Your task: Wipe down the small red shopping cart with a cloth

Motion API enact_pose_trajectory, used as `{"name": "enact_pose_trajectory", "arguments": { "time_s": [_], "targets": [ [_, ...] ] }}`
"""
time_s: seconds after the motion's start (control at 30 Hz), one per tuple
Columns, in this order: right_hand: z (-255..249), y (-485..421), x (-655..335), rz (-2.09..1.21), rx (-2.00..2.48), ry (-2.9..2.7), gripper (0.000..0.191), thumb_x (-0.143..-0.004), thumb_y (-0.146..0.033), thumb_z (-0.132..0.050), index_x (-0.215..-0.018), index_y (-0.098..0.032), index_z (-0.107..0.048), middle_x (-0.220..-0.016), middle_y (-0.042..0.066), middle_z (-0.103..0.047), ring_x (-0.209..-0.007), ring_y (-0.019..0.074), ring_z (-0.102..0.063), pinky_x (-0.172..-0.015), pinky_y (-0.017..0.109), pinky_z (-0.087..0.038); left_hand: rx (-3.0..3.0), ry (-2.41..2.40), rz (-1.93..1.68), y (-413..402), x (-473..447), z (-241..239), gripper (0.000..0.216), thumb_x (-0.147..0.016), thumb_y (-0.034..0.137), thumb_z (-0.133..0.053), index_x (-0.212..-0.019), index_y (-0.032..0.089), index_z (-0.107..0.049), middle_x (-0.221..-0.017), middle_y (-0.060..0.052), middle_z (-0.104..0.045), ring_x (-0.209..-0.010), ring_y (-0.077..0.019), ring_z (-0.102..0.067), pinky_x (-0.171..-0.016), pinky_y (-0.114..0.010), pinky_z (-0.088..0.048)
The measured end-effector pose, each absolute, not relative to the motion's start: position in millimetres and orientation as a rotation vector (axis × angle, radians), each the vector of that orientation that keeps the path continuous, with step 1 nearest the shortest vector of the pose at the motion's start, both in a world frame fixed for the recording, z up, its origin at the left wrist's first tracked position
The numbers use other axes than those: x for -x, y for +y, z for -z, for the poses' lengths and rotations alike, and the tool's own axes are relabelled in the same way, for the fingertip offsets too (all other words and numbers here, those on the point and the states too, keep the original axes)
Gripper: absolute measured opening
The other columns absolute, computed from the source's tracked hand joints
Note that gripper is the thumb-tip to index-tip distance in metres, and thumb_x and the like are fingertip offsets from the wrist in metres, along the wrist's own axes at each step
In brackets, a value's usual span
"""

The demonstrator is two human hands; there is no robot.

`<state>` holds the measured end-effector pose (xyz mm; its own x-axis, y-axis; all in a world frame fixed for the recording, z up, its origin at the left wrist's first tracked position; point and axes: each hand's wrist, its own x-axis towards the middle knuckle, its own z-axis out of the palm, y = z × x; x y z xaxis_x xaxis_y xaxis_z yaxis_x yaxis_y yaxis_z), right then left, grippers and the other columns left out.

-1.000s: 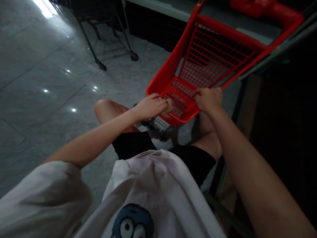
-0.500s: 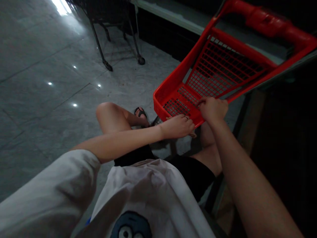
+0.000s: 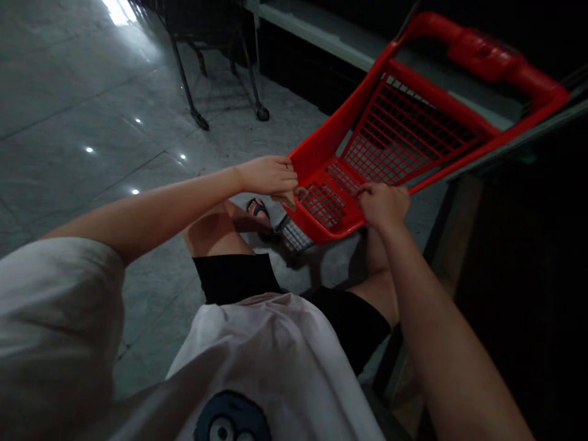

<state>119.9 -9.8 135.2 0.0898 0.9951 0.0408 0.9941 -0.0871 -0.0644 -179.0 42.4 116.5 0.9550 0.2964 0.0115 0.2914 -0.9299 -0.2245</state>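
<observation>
A red plastic shopping cart basket [image 3: 390,131] with a mesh grid tilts toward me, its thick red handle [image 3: 487,55] at the far top right. My right hand [image 3: 383,205] is closed on the near rim of the basket. At the rim's left corner my left hand [image 3: 269,174] is closed in a pinch on a small tan pad or cloth [image 3: 288,199], pressed against the red plastic. I am seated, with bare knees and black shorts below the basket.
Grey glossy tiled floor [image 3: 92,122] stretches to the left. A dark metal chair or stand with legs [image 3: 197,116] is at the back. A pale ledge [image 3: 321,37] runs along the top. A sandalled foot [image 3: 260,211] shows under the basket. Dark furniture stands to the right.
My left hand moved from under the basket's near edge up to its left corner with the tan pad. The right hand kept its grip; the basket shifted slightly.
</observation>
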Motion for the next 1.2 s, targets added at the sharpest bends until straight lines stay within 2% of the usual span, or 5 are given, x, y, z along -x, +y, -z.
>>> {"name": "enact_pose_trajectory", "arguments": {
  "time_s": [0.2,0.37,0.57,1.0,1.2],
  "targets": [
    [-130,17,-142,-0.038,2.187,-2.038,0.04,-0.089,-0.019,-0.045,-0.099,-0.023,-0.083,-0.088,0.008,-0.08,-0.087,0.0243,-0.068,-0.1,0.046,-0.04,2.79,-0.71,0.042,46,170,-97,0.03,-0.11,0.026,-0.04,-0.111,0.016,-0.068,-0.113,-0.009,-0.075,-0.11,-0.0193,-0.065,-0.116,-0.038,-0.042],
    [-134,18,-157,0.081,2.324,-2.156,0.039,-0.095,-0.02,-0.046,-0.112,-0.017,-0.081,-0.098,0.015,-0.081,-0.097,0.0275,-0.073,-0.1,0.044,-0.044,2.699,-0.8,0.373,36,113,-84,0.026,-0.106,0.032,-0.052,-0.105,0.015,-0.072,-0.098,-0.012,-0.077,-0.099,-0.023,-0.072,-0.101,-0.038,-0.05],
    [-120,-26,-136,-0.006,2.492,-2.091,0.054,-0.109,-0.037,-0.026,-0.129,-0.021,-0.073,-0.109,0.017,-0.08,-0.099,0.0305,-0.077,-0.082,0.039,-0.053,2.667,-0.992,0.543,21,33,-83,0.026,-0.102,0.036,-0.06,-0.103,0.013,-0.071,-0.091,-0.013,-0.076,-0.089,-0.0261,-0.074,-0.091,-0.039,-0.049],
    [-101,-68,-211,0.317,2.263,-2.16,0.055,-0.1,-0.031,-0.035,-0.076,-0.011,-0.08,-0.08,0.018,-0.079,-0.074,0.0269,-0.072,-0.064,0.033,-0.037,3.034,-0.034,0.149,61,46,-140,0.027,-0.106,0.022,-0.047,-0.116,0.029,-0.071,-0.121,-0.003,-0.078,-0.119,-0.0158,-0.068,-0.11,-0.032,-0.037],
    [-93,-56,-203,0.363,2.139,-2.144,0.053,-0.098,-0.032,-0.035,-0.072,-0.015,-0.078,-0.073,0.015,-0.076,-0.067,0.0233,-0.065,-0.064,0.033,-0.034,3.05,-0.233,-0.006,144,47,-166,0.024,-0.097,0.017,-0.059,-0.106,0.033,-0.074,-0.112,0.001,-0.079,-0.109,-0.0181,-0.071,-0.102,-0.034,-0.041]
  ]
}}
